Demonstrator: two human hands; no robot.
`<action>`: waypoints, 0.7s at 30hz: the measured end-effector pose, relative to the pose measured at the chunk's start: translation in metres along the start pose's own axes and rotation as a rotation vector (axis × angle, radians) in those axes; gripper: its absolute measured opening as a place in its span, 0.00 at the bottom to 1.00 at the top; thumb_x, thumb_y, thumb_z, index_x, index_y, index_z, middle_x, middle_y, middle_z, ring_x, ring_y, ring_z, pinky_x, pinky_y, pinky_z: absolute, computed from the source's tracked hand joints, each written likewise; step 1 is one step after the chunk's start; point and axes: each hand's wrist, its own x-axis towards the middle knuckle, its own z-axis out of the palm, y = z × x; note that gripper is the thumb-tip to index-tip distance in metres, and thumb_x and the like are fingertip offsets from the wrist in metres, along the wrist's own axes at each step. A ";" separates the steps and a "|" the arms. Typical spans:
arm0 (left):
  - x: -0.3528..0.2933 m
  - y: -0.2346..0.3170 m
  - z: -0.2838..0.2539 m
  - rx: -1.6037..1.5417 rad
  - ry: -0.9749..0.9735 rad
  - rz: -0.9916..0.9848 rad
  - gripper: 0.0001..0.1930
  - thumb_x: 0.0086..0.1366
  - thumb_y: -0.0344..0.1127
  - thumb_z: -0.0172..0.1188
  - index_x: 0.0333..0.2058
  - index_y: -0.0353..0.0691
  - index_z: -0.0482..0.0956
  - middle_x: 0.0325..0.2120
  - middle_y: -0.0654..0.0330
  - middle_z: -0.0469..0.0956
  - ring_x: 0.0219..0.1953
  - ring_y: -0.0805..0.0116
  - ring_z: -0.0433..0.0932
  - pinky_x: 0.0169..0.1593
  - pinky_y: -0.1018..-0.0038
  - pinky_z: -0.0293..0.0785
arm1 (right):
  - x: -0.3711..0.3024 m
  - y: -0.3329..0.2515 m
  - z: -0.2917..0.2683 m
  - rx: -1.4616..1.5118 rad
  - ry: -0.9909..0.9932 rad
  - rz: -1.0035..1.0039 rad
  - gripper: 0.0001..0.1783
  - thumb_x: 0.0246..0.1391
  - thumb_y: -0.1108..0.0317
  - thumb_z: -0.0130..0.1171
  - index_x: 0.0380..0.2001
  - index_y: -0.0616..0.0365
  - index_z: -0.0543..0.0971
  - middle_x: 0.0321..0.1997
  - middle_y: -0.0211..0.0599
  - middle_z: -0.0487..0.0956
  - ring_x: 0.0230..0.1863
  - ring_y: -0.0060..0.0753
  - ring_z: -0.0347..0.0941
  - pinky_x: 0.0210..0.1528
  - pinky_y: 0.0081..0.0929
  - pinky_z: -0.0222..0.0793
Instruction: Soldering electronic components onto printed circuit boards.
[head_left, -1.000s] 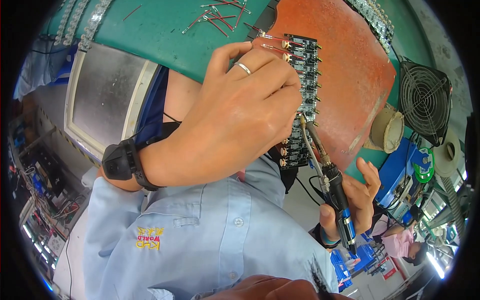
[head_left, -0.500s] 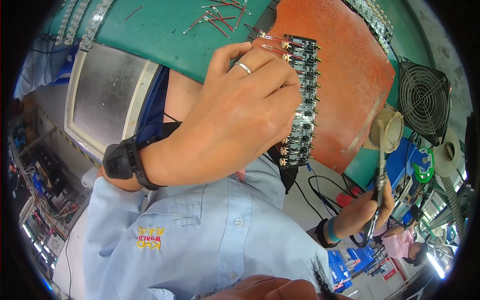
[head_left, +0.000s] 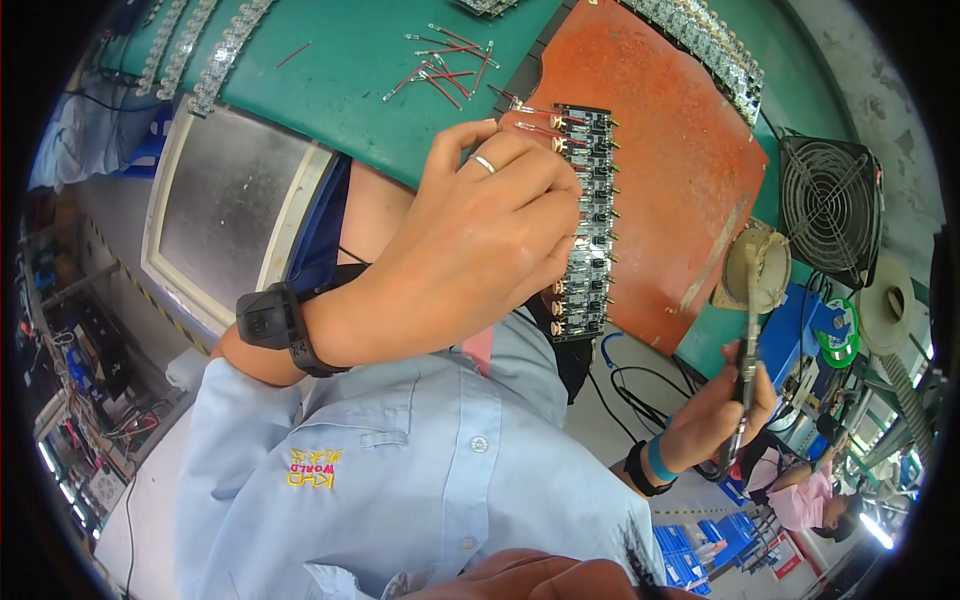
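A long black circuit board strip (head_left: 597,215) with brass-coloured parts along both long edges lies on a worn orange-brown mat (head_left: 665,150). Over its left edge, my left hand (head_left: 505,205) is bent with curled fingers; its fingertips and whatever they pinch are hidden behind the hand. Short red wires (head_left: 535,128) stick out from the strip's far end beside my knuckles. Low on the right, my right hand (head_left: 735,405) grips a soldering iron (head_left: 748,365) with a metal shaft. The iron's far end overlaps a round, crusted, cream-coloured pot (head_left: 765,262).
Loose red wires (head_left: 445,70) lie on the green tabletop (head_left: 350,80). More board strips (head_left: 705,50) rest along the mat's far right edge. A black fan (head_left: 830,205) stands beyond the pot, near a green solder spool (head_left: 840,335). Black cables (head_left: 640,390) hang below the mat.
The view has shifted slightly, so the table and board sit lower and more to the left. The iron is still at the pot; my left hand stays at the strip.
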 end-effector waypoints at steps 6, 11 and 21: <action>-0.002 0.000 0.003 0.000 0.006 -0.003 0.07 0.48 0.27 0.65 0.25 0.42 0.75 0.36 0.66 0.76 0.45 0.64 0.74 0.56 0.62 0.60 | 0.006 -0.024 0.021 -0.089 -0.462 -0.198 0.29 0.44 0.50 0.68 0.38 0.66 0.74 0.35 0.49 0.79 0.39 0.45 0.74 0.41 0.43 0.67; -0.003 0.000 0.003 0.018 0.000 -0.001 0.07 0.48 0.28 0.65 0.25 0.43 0.75 0.36 0.66 0.76 0.45 0.64 0.74 0.56 0.61 0.60 | 0.008 -0.030 0.032 -0.139 -0.543 -0.215 0.25 0.40 0.54 0.70 0.31 0.66 0.76 0.28 0.46 0.79 0.35 0.46 0.75 0.38 0.42 0.68; -0.003 -0.001 0.007 0.031 0.041 -0.007 0.07 0.47 0.26 0.65 0.24 0.43 0.74 0.35 0.66 0.77 0.44 0.64 0.75 0.54 0.62 0.62 | 0.008 -0.028 0.033 -0.148 -0.629 -0.236 0.27 0.44 0.54 0.66 0.36 0.70 0.74 0.31 0.52 0.78 0.37 0.47 0.72 0.43 0.44 0.65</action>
